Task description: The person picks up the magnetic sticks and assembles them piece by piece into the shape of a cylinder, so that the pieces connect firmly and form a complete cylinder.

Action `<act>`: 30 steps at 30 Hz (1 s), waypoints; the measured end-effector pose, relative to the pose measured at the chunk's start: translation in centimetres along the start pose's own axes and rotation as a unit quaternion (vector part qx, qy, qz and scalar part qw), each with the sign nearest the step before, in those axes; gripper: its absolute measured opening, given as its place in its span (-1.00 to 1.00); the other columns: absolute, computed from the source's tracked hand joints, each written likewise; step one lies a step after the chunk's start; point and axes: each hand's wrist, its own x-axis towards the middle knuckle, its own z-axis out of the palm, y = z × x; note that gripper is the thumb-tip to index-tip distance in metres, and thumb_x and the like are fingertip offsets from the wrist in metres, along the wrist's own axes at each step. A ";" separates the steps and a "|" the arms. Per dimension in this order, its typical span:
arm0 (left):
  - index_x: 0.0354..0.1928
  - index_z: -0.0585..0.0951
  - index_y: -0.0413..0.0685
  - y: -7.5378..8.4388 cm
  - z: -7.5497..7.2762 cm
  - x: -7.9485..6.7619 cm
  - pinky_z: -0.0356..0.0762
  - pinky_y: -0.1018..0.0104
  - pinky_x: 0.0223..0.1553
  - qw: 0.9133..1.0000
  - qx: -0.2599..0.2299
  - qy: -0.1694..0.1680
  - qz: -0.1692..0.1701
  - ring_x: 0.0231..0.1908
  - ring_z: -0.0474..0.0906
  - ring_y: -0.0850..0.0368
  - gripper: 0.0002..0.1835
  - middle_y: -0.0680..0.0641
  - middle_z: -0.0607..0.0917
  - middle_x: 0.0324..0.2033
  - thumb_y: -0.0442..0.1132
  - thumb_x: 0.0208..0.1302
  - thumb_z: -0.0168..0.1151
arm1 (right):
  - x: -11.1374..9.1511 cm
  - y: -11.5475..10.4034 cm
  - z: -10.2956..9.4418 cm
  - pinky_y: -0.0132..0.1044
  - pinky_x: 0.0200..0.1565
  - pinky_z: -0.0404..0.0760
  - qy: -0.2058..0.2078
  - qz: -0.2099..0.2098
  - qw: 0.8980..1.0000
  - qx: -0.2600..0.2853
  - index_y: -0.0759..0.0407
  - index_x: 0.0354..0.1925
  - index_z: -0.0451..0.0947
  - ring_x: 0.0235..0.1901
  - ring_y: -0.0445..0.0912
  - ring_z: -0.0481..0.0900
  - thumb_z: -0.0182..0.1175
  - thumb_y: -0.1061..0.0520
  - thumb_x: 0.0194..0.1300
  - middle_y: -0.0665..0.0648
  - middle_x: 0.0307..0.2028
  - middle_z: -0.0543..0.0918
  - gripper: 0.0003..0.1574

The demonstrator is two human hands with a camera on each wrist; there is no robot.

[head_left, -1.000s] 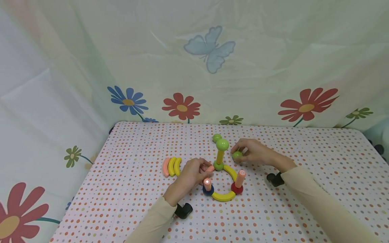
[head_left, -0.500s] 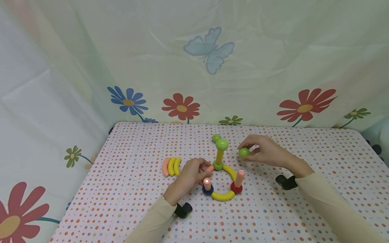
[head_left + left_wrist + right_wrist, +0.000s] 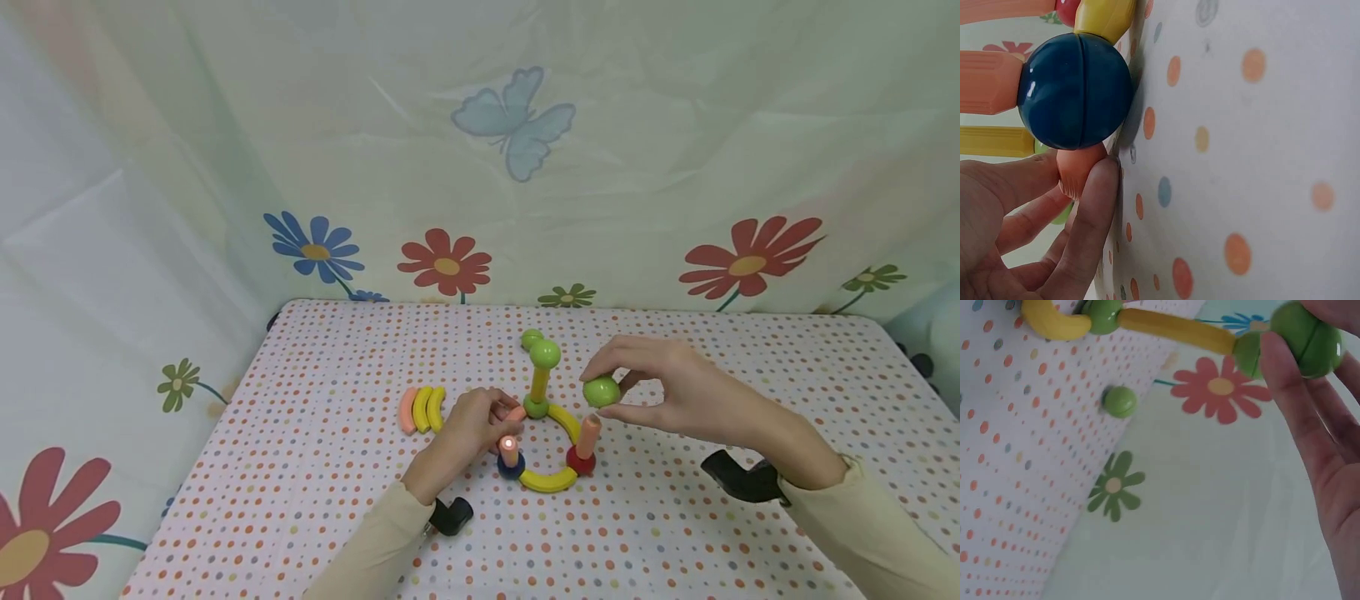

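Note:
A ring of curved sticks and balls lies on the table. My left hand [image 3: 468, 425] pinches its pink curved stick [image 3: 1079, 172], right beside the blue ball [image 3: 1079, 90]. Between thumb and fingers, my right hand [image 3: 675, 387] holds a green ball [image 3: 602, 391] in the air, near the top of the pink upright stick [image 3: 588, 436] on the red ball [image 3: 579, 461]; they look apart. Another pink upright [image 3: 509, 451] stands on the blue ball. At the ring's back, a yellow upright [image 3: 539, 383] carries a green ball [image 3: 545, 354]. Fingers partly hide the pink curved stick.
Two yellow curved sticks [image 3: 429, 410] and a pink one [image 3: 407, 411] lie side by side left of the ring. A loose green ball [image 3: 532, 338] rests behind it. Floral cloth [image 3: 375, 167] hangs along the table's back edge.
My right hand, with the green ball, has drawn away from the ring's back, rightward and then up and toward me, nearer the red ball's upright. The left hand stays put.

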 end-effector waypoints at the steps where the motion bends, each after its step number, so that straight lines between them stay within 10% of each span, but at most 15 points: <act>1: 0.07 0.68 -0.29 0.0 0.0 0.0 0.48 0.47 -0.53 1.000 0.001 0.000 -0.001 -0.52 0.52 0.24 -0.69 0.01 0.65 -0.37 -0.34 0.33 0.46 | 0.0 -0.3 0.1 -0.34 -0.20 0.73 -0.010 -0.009 1.000 0.003 -0.02 0.00 0.68 -0.19 -0.28 0.66 0.63 0.34 0.03 -0.15 -0.09 0.68 -0.42; 18: 0.07 0.68 -0.27 -0.1 0.0 0.1 0.49 0.46 -0.52 1.000 0.002 0.000 -0.008 -0.50 0.52 0.23 -0.68 0.00 0.65 -0.36 -0.33 0.33 0.47 | -0.6 -0.6 0.9 -0.26 -0.18 0.73 -0.055 -0.004 0.998 -0.024 -0.05 -0.04 0.69 -0.18 -0.28 0.61 0.64 0.25 0.06 -0.11 -0.08 0.65 -0.49; 30: 0.06 0.69 -0.26 -0.1 0.0 0.2 0.46 0.47 -0.51 1.000 0.012 0.001 -0.007 -0.49 0.51 0.23 -0.69 0.01 0.65 -0.35 -0.33 0.33 0.47 | -3.5 1.0 3.3 -0.25 -0.08 0.70 0.006 0.117 0.992 0.039 0.02 0.20 0.60 -0.02 -0.25 0.56 0.66 0.09 0.07 -0.07 0.06 0.65 -0.26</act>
